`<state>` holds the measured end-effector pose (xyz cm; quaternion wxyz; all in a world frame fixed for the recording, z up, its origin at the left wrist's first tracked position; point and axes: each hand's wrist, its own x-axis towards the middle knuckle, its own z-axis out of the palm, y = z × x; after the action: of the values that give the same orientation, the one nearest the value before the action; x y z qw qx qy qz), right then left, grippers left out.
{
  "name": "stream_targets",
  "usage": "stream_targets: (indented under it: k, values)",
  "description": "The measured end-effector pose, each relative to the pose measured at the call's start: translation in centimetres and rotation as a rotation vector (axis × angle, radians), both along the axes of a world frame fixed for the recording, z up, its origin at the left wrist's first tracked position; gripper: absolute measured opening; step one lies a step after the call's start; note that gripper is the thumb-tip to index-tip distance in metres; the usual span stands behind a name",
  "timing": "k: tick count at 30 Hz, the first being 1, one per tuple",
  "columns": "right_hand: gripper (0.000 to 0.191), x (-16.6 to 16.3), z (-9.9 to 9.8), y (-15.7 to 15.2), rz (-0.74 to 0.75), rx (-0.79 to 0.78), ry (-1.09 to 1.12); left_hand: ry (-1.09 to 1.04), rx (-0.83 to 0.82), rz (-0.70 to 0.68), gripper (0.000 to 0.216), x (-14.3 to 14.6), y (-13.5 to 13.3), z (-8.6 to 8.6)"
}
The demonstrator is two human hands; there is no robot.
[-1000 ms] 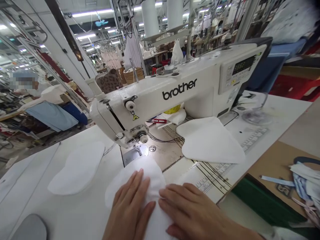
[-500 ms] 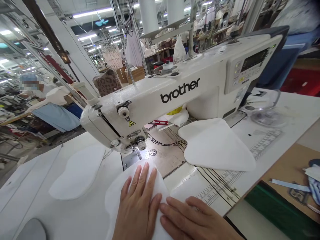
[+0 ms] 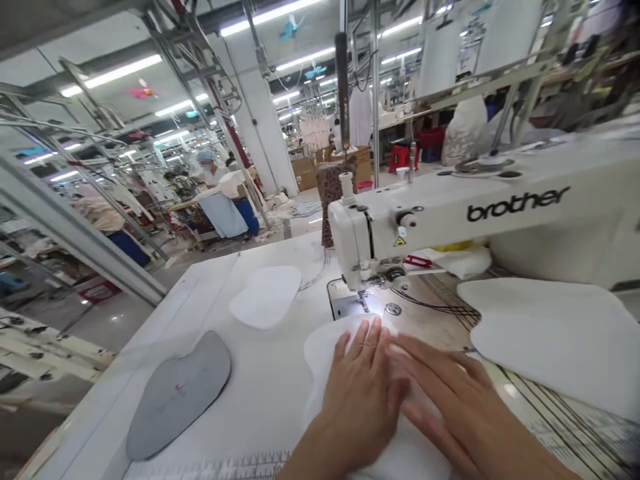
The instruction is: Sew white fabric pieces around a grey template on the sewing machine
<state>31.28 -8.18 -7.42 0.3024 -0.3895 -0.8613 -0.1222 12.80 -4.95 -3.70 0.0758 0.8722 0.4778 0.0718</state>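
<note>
Both hands lie open and flat, the left hand and right hand side by side on a white padded fabric piece, which spreads under the palms and out toward 11 o'clock. A Brother sewing machine stands at 1 o'clock, a white padded piece at 3, and a gray padded piece at 9.

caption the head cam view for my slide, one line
Left hand and right hand rest flat on a white fabric piece beside a Brother sewing machine
</note>
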Motion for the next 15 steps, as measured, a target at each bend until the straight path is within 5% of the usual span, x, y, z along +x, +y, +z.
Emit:
stream_targets:
  k: [3,6,15]
  values:
    - [0.067,-2.1,0.3,2.6,-0.019,-0.08,-0.022,-0.03,-0.033,0.017,0.057,-0.1,0.0,-0.3]
    - [0.082,-3.2,-0.6,3.9,-0.016,0.01,-0.085,-0.021,-0.076,0.082,0.059,-1.2,-0.2,-0.4]
    - [0.083,-2.3,-2.9,4.0,-0.019,0.113,-0.143,0.124,0.019,0.462,0.06,-9.6,-2.1,0.4]
